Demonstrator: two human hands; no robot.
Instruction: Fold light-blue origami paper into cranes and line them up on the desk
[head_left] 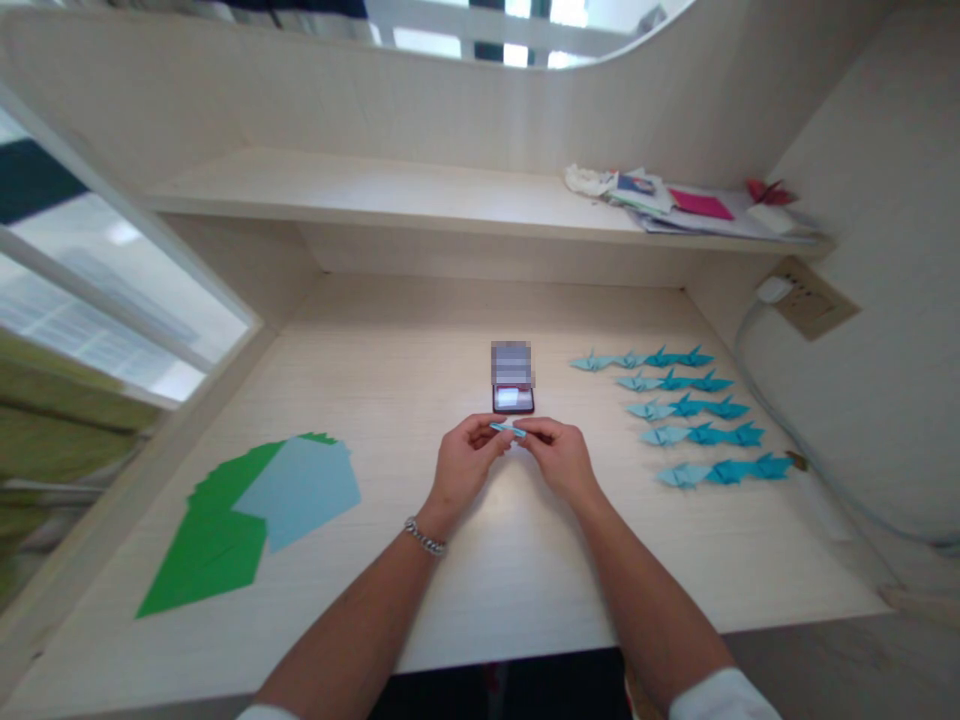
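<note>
A small light-blue piece of folded paper [508, 429] is pinched between both hands above the middle of the desk. My left hand [470, 455], with a chain bracelet at its wrist, grips the left end. My right hand [559, 455] closes on the right end. Part of the paper is hidden by the fingers. Just beyond the hands lies a phone [513, 398] with a lit screen. To the right, blue folded paper cranes [709, 434] sit in several rows, from pale to deeper blue.
Green paper sheets [202, 560] and light-blue sheets [304, 495] lie fanned out at the left. A shelf [420, 195] crosses the back, with papers [701, 204] at its right. A cable [795, 435] runs down the right wall from a socket [817, 305].
</note>
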